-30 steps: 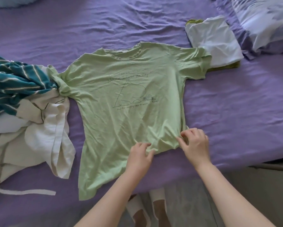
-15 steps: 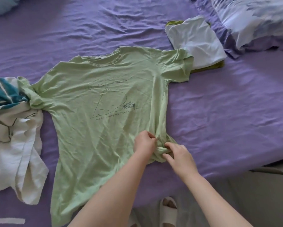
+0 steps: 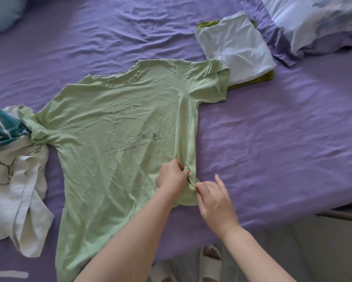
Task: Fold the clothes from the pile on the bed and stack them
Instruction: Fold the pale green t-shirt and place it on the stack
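Your hands have bunched the light green printed cotton T-shirt hem tighter near the purple-sheeted bed edge: left hand grips it, right hand pinches it.

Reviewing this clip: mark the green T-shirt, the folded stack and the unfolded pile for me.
green T-shirt (image 3: 118, 110): head view, on the chest above the drawing.
folded stack (image 3: 240, 49): head view, on the pale top garment.
unfolded pile (image 3: 12, 180): head view, on the white cloth at the left.

purple sheet — creased | patterned pillow — far right | pale-blue cushion | white slippers
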Demonstrator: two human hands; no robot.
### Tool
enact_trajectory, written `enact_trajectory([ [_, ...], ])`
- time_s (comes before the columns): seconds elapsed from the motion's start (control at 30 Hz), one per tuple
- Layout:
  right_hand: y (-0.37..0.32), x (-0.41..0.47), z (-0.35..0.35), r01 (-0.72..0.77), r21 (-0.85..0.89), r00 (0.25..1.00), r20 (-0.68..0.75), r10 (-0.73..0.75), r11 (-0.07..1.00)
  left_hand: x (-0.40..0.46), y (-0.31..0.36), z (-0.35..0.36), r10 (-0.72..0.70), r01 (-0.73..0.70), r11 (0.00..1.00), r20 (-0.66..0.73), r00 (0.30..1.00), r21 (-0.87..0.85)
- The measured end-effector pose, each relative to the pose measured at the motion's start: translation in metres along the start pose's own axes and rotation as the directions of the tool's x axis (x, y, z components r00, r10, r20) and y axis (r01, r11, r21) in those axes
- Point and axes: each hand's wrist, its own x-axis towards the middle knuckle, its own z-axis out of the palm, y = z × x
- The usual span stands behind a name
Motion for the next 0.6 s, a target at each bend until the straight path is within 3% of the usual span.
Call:
enact_trajectory([
  [0.07, 0.003, 0.003, -0.002, 0.021, 0.076, 1.000, -0.012, -0.020, 0.997, -0.001, 0.006, -0.007, 0.019, -0.019, 1.000, -0.046, 0.999, 0.006],
  [0.13, 0.007, 0.003, -0.007, -0.031, 0.156, 1.000, 0.003, 0.031, 0.987, -0.004, 0.013, -0.018, 0.070, -0.082, 0.983, -0.079, 0.994, -0.162],
  [0.23, 0.011, -0.003, -0.020, -0.253, 0.321, 0.968, 0.089, 0.236, 0.913, -0.016, 0.030, -0.032, 0.120, -0.162, 0.873, -0.120, 0.986, -0.459],
  [0.37, 0.013, -0.013, -0.043, -0.428, 0.530, 0.870, 0.023, 0.492, 0.732, -0.029, 0.070, -0.031, 0.132, -0.012, 0.671, 0.104, 0.986, -0.742],
  [0.47, 0.024, -0.028, -0.055, -0.552, 0.550, 0.753, 0.006, 0.658, 0.627, -0.036, 0.089, -0.002, 0.119, 0.062, 0.704, 0.204, 0.972, -0.708],
  [0.57, 0.040, -0.052, -0.049, -0.710, 0.434, 0.673, 0.185, 0.716, 0.555, -0.041, 0.077, 0.040, 0.132, -0.034, 0.928, 0.244, 0.961, -0.371],
  [0.6, 0.045, -0.060, -0.045, -0.741, 0.366, 0.660, 0.236, 0.713, 0.564, -0.044, 0.070, 0.050, 0.129, -0.052, 0.960, 0.269, 0.954, -0.277],
])
